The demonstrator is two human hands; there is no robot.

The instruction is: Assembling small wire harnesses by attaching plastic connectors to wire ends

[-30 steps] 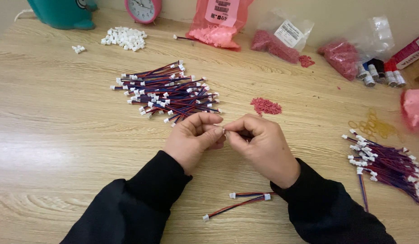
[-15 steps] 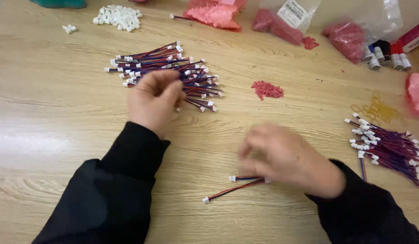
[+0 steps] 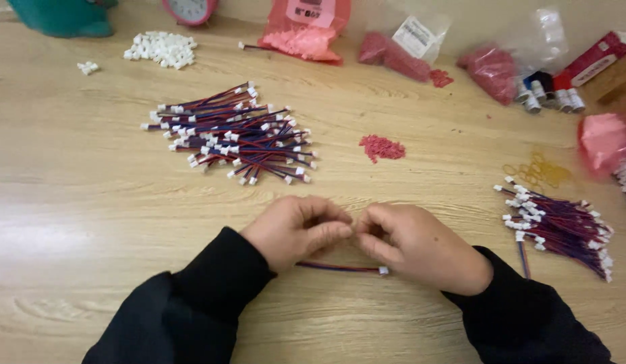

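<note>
Both hands pinched together at lower centre of the frame: left hand [image 3: 296, 229] and right hand [image 3: 417, 244] fingertip to fingertip, closed around something too small to make out, probably the end of a wire lead. Just below the knuckles, a short red-and-blue wire lead [image 3: 340, 267] flat on the wooden table [image 3: 77, 202], white connector plug at its right end, running under the left hand; can't tell whether either hand actually has hold of it. Looks featherlight and floppy, thin wires bending easily, hard little plastic plugs at the ends, so best taken by the plug rather than the bare wire, and easy to lose from a loose pinch. Counting: two hands, one loose lead in front, two big heaps of the same leads, one pile of wire leads [image 3: 235, 135] at upper centre-left and one bundle of wire leads [image 3: 562, 226] at right, far too many per heap to count. One heap of white connector housings [image 3: 159, 48] at upper left, one small mound of red pellets [image 3: 382, 147] mid-frame, one tangle of yellow rubber bands [image 3: 539, 172] at right, several bags of red bits along the top edge.
</note>
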